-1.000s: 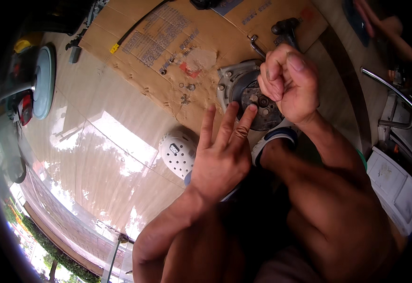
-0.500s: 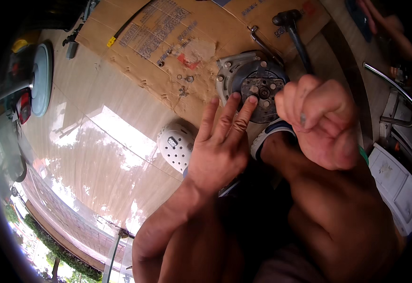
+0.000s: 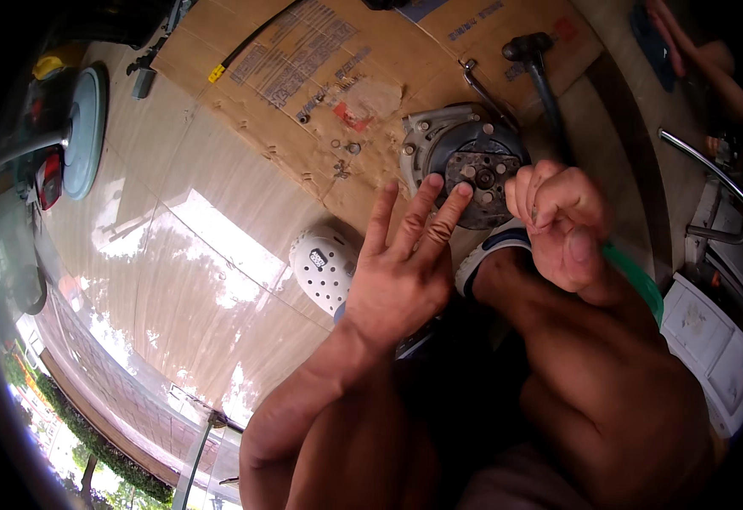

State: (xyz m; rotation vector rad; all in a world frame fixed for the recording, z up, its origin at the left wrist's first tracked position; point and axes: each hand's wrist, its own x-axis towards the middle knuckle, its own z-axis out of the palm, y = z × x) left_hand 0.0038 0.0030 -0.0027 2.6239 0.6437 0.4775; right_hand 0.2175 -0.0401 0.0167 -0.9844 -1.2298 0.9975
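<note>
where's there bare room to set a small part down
Bare: the glossy floor left of the white clog, and the cardboard just left of the wrench. Crowded: around the round metal assembly, with the left hand at its lower left, right hand at its right, wrench and hammer beyond.

Left hand (image 3: 405,285) blocks the lower-left approach to the round metal part (image 3: 441,143); right hand (image 3: 560,221) crowds its right side. Wrench (image 3: 483,88) and hammer (image 3: 545,92) obstruct the upper right — narrow gap between them. Roomier lane from upper left across cardboard (image 3: 426,68) — only loose small hardware (image 3: 353,148) beside it. Shoe (image 3: 319,270) blocks left of left hand.
</note>
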